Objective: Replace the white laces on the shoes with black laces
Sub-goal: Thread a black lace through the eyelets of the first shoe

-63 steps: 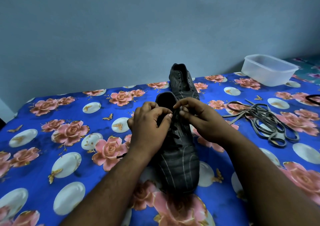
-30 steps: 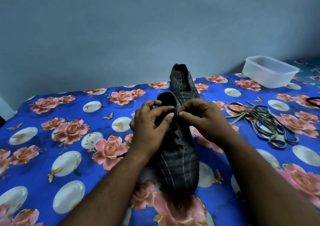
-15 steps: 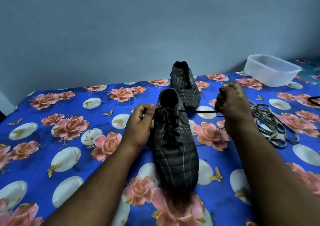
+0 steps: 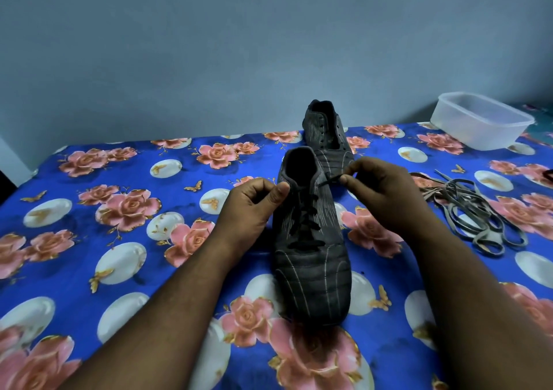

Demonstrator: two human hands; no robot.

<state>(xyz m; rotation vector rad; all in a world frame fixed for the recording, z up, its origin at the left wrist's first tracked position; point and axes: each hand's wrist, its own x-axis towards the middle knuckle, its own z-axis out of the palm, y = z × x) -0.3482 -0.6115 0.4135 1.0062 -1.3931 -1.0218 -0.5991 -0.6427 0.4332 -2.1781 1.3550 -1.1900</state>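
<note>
Right hand drew inward; fingers pinch black lace — left hand curled, grip unclear.

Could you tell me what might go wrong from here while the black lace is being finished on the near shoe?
1. The right hand pinches only a short end of the black lace; a tug could slip it from the fingers or back out of the top eyelet.
2. Both hands pull at the collar of the near shoe, which lies free on the floral cloth; it may tip or slide.
3. The pile of pale laces lies beside the right forearm and could snag.
</note>
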